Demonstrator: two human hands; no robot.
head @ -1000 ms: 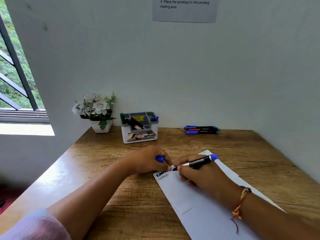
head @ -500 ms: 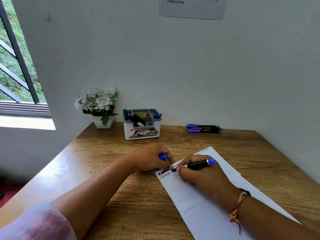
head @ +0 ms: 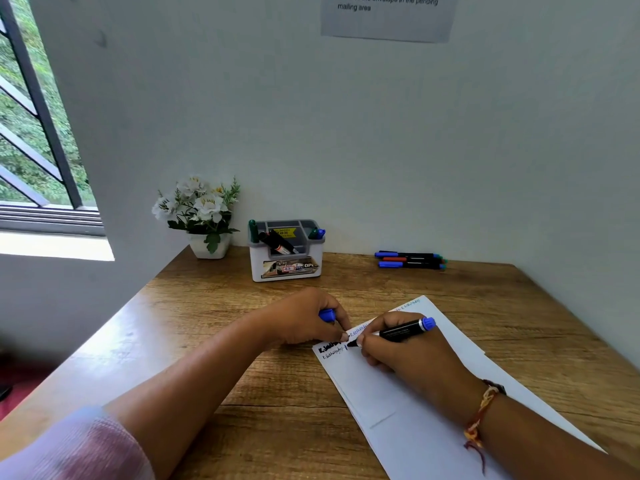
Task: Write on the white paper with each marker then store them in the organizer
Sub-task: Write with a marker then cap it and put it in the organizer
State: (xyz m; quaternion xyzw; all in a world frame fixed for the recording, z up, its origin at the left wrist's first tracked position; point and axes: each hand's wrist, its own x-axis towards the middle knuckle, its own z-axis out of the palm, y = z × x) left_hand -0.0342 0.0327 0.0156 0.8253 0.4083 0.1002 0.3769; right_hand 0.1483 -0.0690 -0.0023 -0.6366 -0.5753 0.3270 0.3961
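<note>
The white paper (head: 415,420) lies slanted on the wooden desk, with a few lines of writing near its top left corner. My right hand (head: 405,355) grips a black marker with a blue end (head: 405,330), its tip touching the paper beside the second written line. My left hand (head: 304,320) rests at the paper's top edge, a fingertip pressing the sheet, and holds the blue marker cap (head: 327,315). The grey-and-white organizer (head: 285,268) stands at the back with several markers in it. Three capped markers (head: 410,260) lie side by side at the back right.
A small white pot of white flowers (head: 202,220) stands left of the organizer against the wall. A window is at the far left. The wall closes in the desk at the back and right. A printed notice (head: 388,15) hangs above.
The marker tip has crept slightly along the second line. Both hands stay in place; the view itself has shifted a little.
</note>
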